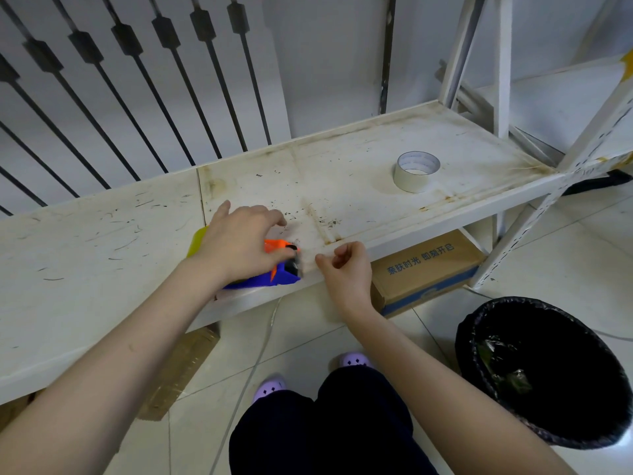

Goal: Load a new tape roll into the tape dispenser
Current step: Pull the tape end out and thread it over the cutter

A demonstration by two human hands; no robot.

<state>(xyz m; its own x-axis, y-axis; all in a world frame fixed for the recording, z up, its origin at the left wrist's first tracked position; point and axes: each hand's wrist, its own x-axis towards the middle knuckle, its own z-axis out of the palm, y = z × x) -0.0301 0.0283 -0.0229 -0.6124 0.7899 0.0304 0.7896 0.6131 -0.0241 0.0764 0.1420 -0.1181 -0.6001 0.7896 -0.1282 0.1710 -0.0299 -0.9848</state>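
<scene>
A scratched, rust-stained white metal shelf (102, 234) carries a plastic tape dispenser (281, 274), blue with orange and yellow parts, near its front edge. The left hand (239, 241) lies over the dispenser, fingers curved around it. Just at the dispenser's 3 o'clock, the right hand (346, 269) is curled, thumb meeting forefinger; nothing visible between them. A pale tape roll (416, 173) lies flat at 2 o'clock, well apart. At 4 o'clock, a round black-lined bin (582, 389) holds crumpled clear and green scraps.
</scene>
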